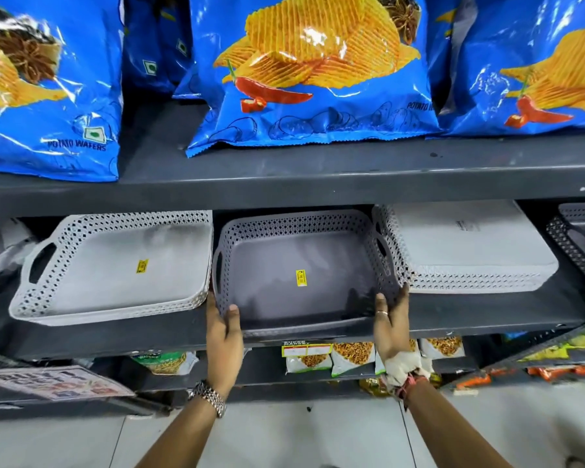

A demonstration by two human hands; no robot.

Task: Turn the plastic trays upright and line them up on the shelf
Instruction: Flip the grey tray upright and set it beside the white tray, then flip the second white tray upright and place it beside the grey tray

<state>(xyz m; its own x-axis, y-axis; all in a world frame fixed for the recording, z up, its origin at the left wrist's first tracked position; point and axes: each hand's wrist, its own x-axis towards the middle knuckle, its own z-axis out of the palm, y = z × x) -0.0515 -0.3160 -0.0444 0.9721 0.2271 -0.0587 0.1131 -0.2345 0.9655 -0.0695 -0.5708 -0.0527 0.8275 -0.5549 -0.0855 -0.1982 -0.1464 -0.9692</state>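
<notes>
The head view shows a grey tray (301, 268) standing upright on the dark shelf (470, 315), between a white tray (108, 265) on its left and an upside-down white tray (466, 244) on its right. The left hand (224, 336) grips its front left corner and the right hand (390, 322) its front right corner, thumbs inside the rim. Blue chip bags (311, 72) stand on the shelf above.
</notes>
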